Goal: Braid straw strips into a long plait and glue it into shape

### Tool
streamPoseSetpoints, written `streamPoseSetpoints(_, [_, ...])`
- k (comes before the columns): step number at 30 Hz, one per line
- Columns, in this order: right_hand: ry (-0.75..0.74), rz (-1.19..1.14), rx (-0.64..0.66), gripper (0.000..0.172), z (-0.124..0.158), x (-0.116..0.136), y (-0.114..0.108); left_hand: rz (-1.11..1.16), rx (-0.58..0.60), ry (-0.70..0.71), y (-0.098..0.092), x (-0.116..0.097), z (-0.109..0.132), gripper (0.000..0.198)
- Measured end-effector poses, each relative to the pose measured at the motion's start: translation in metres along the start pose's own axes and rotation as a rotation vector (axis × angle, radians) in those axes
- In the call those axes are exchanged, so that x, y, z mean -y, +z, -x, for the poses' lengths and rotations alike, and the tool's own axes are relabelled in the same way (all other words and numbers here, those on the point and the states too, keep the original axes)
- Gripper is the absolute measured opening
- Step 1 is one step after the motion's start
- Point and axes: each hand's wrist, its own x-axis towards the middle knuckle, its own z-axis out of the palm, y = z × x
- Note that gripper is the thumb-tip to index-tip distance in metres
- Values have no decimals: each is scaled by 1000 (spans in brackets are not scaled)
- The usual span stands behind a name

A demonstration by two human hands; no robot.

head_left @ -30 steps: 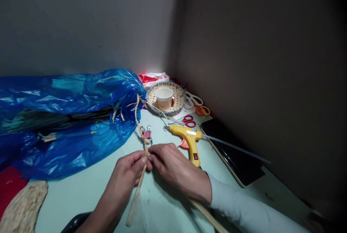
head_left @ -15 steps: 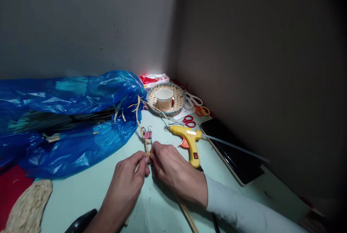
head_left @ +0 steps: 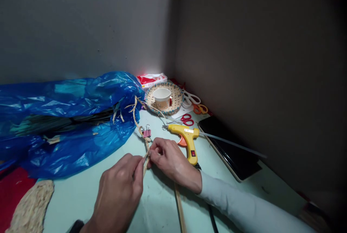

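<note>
Fingers nearly closed, left hand and right hand pinched the braid; the left had shifted toward the worktop's near edge, seemingly tautening it.

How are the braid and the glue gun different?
The braid is pale tan; the glue gun is mostly yellow. The braid is thin and curvy; the glue gun is chunky, with a handle. The left hand and right hand pinch the braid; neither holds the glue gun.
</note>
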Motion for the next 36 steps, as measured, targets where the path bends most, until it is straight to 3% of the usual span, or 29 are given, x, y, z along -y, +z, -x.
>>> streamPoseSetpoints(5, [47,-191,72,10,-2,-5,-1,-457,-240,451,19,-10,12,27])
streamPoseSetpoints(8, [75,-306,140,10,-4,-6,-3,-594,-290,556,30,-15,15,33])
streamPoseSetpoints(10, [103,-375,165,9,-4,-4,-5,-534,-264,563,29,-17,15,34])
streamPoseSetpoints(13, [150,-476,178,8,-3,0,-9,-208,-147,420,16,-14,11,22])
streamPoseSetpoints(15, [177,-528,180,7,-2,2,-11,83,-89,169,4,-8,2,23])
streamPoseSetpoints(17, [203,-561,190,7,-2,3,-11,391,-9,-202,-4,-1,-10,17])
streamPoseSetpoints(19, [223,-576,210,7,-2,3,-10,584,138,-326,-4,6,-22,19])
streamPoseSetpoints(22, [227,-546,223,9,-2,3,-8,822,349,-367,8,10,-31,23])
streamPoseSetpoints(24, [215,-475,215,10,-2,2,-11,891,395,-392,16,11,-31,24])
streamPoseSetpoints(29, [91,-181,162,9,2,4,-20,888,331,-397,21,12,-25,28])
streamPoseSetpoints(33, [-125,336,96,18,12,9,-18,818,229,-362,20,13,-23,27])
streamPoseSetpoints(36, [-200,684,37,18,18,10,-11,799,176,-403,22,14,-22,23])
